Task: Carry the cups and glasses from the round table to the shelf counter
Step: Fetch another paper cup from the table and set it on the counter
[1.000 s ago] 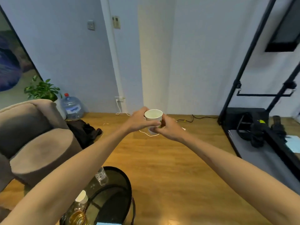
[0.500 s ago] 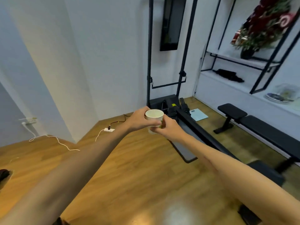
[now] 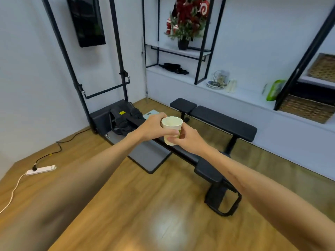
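Paper cup (image 3: 171,130) is held upright in mid-air, fingers of left hand (image 3: 154,128) and right hand (image 3: 190,140) clasping it, well short of the counter (image 3: 241,96); squeezing could crush it, or the bench (image 3: 223,122) ahead trip the person.

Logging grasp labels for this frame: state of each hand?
Left hand: closed on the paper cup, gripping its side.
Right hand: closed on the same paper cup, fingers at its lower side.
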